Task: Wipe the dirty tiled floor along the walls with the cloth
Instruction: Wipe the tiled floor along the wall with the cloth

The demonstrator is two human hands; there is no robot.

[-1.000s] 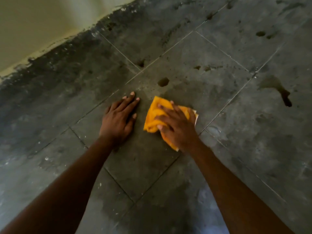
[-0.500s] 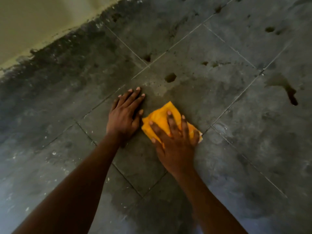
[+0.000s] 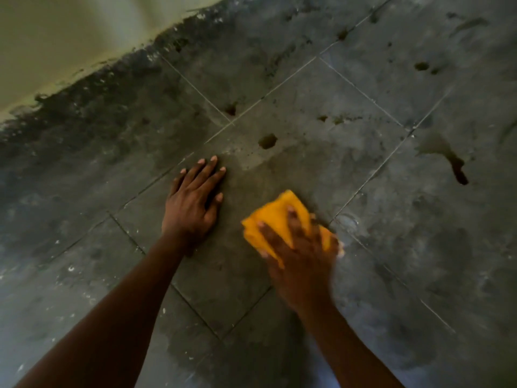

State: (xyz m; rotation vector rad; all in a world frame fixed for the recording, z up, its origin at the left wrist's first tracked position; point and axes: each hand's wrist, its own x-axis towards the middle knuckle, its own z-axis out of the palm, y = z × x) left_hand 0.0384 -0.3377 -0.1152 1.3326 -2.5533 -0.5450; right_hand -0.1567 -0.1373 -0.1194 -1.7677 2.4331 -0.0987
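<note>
A crumpled yellow cloth [image 3: 275, 217] lies on the dark grey tiled floor [image 3: 307, 152]. My right hand [image 3: 299, 250] presses down on it with spread, straight fingers and looks motion-blurred. My left hand [image 3: 193, 200] lies flat on the same tile to the left of the cloth, fingers straight and pointing towards the wall. The tile around the cloth looks damp and darker.
A pale wall [image 3: 70, 37] runs across the upper left, with a black grimy band [image 3: 84, 107] along its base. Dark mud spots [image 3: 267, 141] dot the tiles beyond my hands, and a long dark smear [image 3: 454, 166] sits at the right.
My right hand has slid the cloth to the right, away from my left hand, and turned to point more upward. My left hand stays planted on the tile.
</note>
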